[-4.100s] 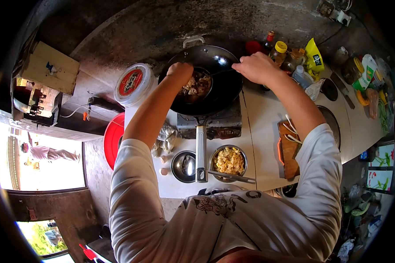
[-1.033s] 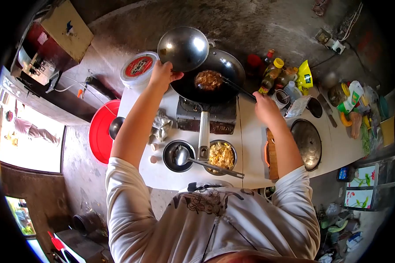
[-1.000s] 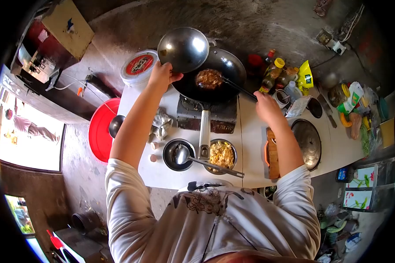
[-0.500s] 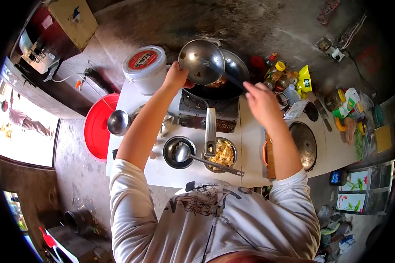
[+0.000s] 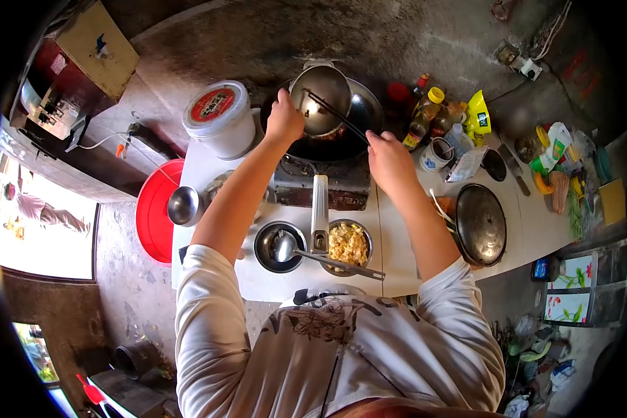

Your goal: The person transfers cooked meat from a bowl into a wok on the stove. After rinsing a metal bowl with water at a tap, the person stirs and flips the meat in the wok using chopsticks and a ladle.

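Note:
Over the black wok (image 5: pixel 366 104), my left hand (image 5: pixel 284 120) grips the edge of a metal bowl (image 5: pixel 320 101), tilted so that its inside shows. Several dark bits cling inside it. My right hand (image 5: pixel 389 155) is closed round dark chopsticks (image 5: pixel 338 115), whose tips reach into the bowl. The bowl hides most of the food in the wok. On this side of the stove (image 5: pixel 334 189), beneath the wok handle (image 5: pixel 320 216), are a dark bowl (image 5: pixel 266 248) with a ladle (image 5: pixel 283 246) in it and a bowl of yellow food (image 5: pixel 348 241).
A white tub (image 5: pixel 224 132) stands at the left, near a red basin (image 5: pixel 153 216) and a small metal bowl (image 5: pixel 184 205). Bottles (image 5: pixel 422 118), a yellow packet (image 5: pixel 478 115), a round lid (image 5: pixel 481 224) and a knife (image 5: pixel 515 171) lie to the right.
Both hands have come together over the wok. The metal bowl moved from the wok's left side to above it, and the chopsticks went from the food in the wok into the bowl.

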`<state>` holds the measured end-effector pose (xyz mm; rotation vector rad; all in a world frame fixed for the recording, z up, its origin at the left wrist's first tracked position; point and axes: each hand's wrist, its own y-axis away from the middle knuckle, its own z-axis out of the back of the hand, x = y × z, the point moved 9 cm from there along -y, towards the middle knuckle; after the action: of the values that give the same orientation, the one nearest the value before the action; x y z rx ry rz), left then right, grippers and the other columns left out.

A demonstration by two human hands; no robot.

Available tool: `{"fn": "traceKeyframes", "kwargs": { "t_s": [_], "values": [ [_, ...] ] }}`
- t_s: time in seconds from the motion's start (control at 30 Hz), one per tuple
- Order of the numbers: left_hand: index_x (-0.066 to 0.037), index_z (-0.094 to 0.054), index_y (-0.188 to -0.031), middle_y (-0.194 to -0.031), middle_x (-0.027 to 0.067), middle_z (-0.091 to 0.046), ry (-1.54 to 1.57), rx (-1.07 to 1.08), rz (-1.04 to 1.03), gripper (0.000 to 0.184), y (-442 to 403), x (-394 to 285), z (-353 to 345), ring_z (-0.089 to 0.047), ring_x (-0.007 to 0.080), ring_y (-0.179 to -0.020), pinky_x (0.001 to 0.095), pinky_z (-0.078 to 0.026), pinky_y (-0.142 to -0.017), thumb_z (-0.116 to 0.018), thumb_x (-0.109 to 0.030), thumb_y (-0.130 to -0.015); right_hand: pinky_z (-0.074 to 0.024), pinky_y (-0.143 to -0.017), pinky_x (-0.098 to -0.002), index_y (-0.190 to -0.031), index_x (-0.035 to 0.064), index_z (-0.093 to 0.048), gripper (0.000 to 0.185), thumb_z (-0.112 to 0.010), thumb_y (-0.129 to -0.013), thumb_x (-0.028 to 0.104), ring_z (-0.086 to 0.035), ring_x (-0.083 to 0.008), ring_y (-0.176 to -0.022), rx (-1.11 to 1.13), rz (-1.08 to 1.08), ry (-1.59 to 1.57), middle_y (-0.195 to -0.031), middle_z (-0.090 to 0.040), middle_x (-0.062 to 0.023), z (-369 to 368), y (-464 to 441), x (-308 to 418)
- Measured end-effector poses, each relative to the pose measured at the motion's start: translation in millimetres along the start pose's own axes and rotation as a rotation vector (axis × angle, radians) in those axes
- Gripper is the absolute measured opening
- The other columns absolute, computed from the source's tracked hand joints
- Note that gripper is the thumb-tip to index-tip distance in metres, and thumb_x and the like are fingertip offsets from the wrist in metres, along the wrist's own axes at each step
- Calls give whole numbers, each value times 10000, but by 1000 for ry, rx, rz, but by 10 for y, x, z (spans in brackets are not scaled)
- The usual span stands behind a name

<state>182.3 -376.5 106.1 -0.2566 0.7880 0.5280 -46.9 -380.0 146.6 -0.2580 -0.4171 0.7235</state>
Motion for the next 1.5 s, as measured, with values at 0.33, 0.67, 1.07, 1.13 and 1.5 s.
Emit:
{"fn": "traceKeyframes", "kwargs": {
  "t_s": [0.33, 0.67, 1.07, 1.13, 1.5],
  "values": [
    [-87, -212, -1303, -1166, 273, -382, -535, -307, -393, 603, 14, -660, 221, -588, 410, -718, 404, -519, -577, -458, -6, -758, -480, -684, -409, -1053, 19, -543, 278, -457, -792, 60, -573, -337, -795, 38, 18, -46, -908, -558, -186, -19, -32, -149],
    [-38, -329, -1216, -1002, 219, -528, 583, -134, 177, 441, -20, 379, 478, -591, 314, -838, 395, -520, -665, -453, -90, -796, -451, -733, -400, -1063, 129, -583, 269, -489, -820, 194, -558, -316, -863, 241, -168, 52, -946, -587, -157, 53, 102, -648],
    [-52, -472, -982, -846, 55, -565, 1341, -421, 596, 144, 3024, 2637, 752, -553, 138, -679, 251, -494, -577, -470, -64, -838, -443, -782, -402, -1115, 41, -513, 324, -463, -808, 130, -526, -348, -914, 198, -69, 42, -1039, -527, -193, -306, 396, -778],
    [-46, -474, -970, -811, 65, -567, 1378, -524, 688, 136, 3613, 2826, 605, -553, 142, -617, 243, -504, -535, -458, -41, -835, -438, -792, -400, -1100, 11, -513, 318, -475, -802, 117, -517, -358, -925, 253, -82, 1, -1032, -525, -207, -351, 394, -744],
    [-39, -460, -942, -771, 85, -541, 1377, -658, 885, 170, 4394, 3437, -51, -545, 192, -587, 270, -512, -536, -424, 6, -782, -436, -793, -399, -1091, 10, -525, 308, -490, -802, 112, -523, -353, -917, 261, -72, 34, -991, -546, -209, -305, 412, -554]
  ]
}}
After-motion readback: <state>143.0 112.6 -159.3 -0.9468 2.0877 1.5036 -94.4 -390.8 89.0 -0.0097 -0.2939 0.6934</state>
